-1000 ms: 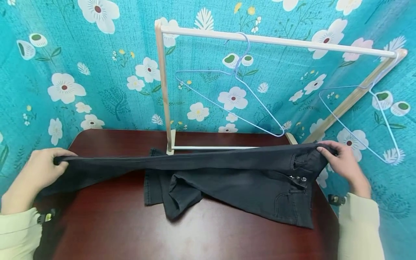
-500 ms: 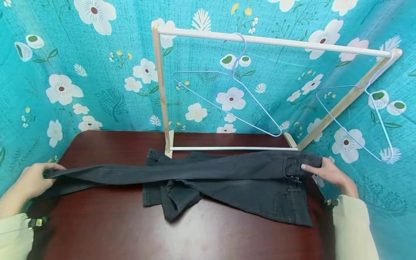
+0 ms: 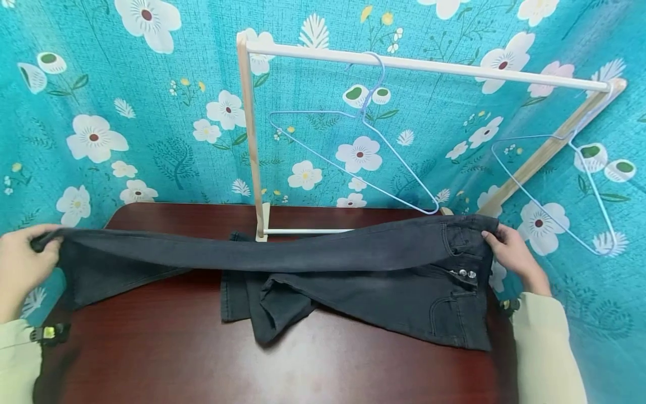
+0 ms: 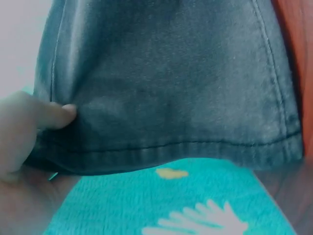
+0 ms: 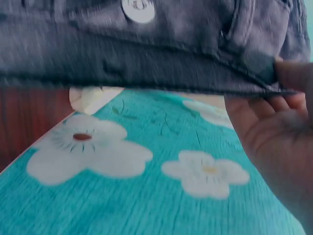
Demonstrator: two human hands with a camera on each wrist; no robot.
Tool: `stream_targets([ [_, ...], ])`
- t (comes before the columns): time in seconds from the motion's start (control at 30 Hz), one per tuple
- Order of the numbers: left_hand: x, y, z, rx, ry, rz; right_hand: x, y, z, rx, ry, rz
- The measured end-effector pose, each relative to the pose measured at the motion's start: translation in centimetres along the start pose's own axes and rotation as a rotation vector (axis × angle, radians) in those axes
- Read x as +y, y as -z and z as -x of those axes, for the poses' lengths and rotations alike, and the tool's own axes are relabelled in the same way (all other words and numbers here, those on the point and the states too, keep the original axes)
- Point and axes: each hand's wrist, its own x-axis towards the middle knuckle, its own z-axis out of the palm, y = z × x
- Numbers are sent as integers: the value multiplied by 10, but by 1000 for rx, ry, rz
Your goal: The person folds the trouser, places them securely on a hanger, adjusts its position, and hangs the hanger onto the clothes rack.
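A pair of black jeans (image 3: 353, 252) stretches sideways across the table, one leg drawn out long to the left. At that leg's hem, my left hand (image 3: 25, 264) pinches the far corner between thumb and fingers; the hem (image 4: 195, 149) spreads wide in the left wrist view. My right hand (image 3: 515, 255) grips the far corner of the waistband (image 5: 146, 63), thumb on top and fingers beneath. Two metal buttons (image 3: 466, 274) show at the fly. The other leg (image 3: 287, 308) lies bunched and folded back on the table, partly under the stretched one.
Behind the jeans stands a wooden rack (image 3: 250, 140) with a white top bar. One lilac wire hanger (image 3: 348, 163) hangs mid-bar, another hanger (image 3: 560, 224) at the right end. A flowered turquoise curtain (image 3: 176, 112) surrounds the dark red table (image 3: 202, 359).
Both hands first lowered the upper leg towards the table, then raised it again. The left hand has moved outward to the left, pulling the leg straighter.
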Motion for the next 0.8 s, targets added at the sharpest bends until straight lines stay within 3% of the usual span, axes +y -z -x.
stream_targets([
  [0.13, 10, -6, -8, 65, 135, 37, -1, -8, -15, 66, -5, 28],
  [0.23, 19, -9, -14, 115, 188, 66, 0, -14, -24, 119, -6, 26],
  [0.37, 27, -17, -22, 175, 212, 125, 1, -23, -35, 198, -35, 25],
  [0.47, 28, -25, -27, 153, 204, 132, 1, -31, -41, 224, -64, 27],
  [0.57, 21, -34, -30, 15, 156, 106, 2, -39, -45, 158, -105, 23],
  [0.7, 13, -49, -24, -176, 83, 61, 2, -44, -45, -68, -203, -4],
  [0.8, 19, -58, -14, -191, 50, 38, 2, -45, -40, -222, -260, -2],
])
